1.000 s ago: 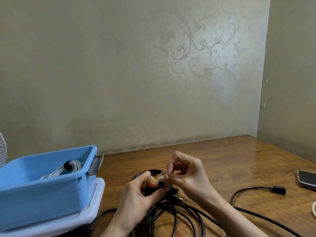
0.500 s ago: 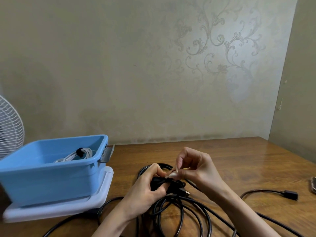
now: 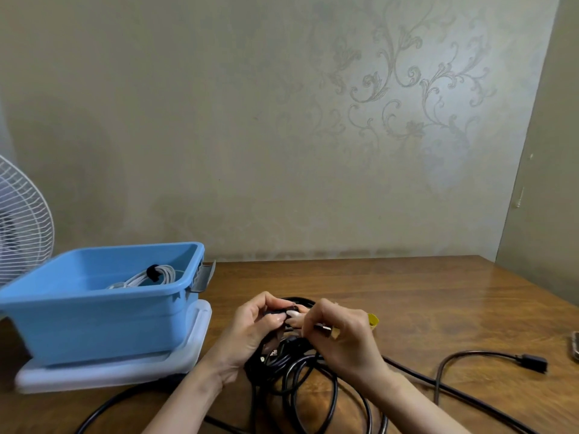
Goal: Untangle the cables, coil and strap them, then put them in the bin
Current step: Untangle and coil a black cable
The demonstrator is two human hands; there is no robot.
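A bundle of black cable [image 3: 300, 374] lies in loops on the wooden table [image 3: 407, 302] in front of me. My left hand [image 3: 250, 333] grips the top of the bundle. My right hand [image 3: 344, 336] pinches a small metal-tipped plug of the same cable, close against the left hand's fingers. One loose end with a black connector [image 3: 532, 361] trails off to the right. The blue bin [image 3: 94, 314] stands at the left on a white lid [image 3: 125, 368]. Inside it rests a coiled white cable [image 3: 150, 277] held by a black strap.
A white fan [image 3: 22, 227] stands behind the bin at the far left. A small yellow object [image 3: 373, 321] peeks out behind my right hand. The edge of a phone [image 3: 575, 346] shows at the right border. The wall closes off the table's far side.
Both hands stay on the black bundle and have shifted a little. My right hand now pinches a metal-tipped plug. The view has swung left, and more of the fan shows.
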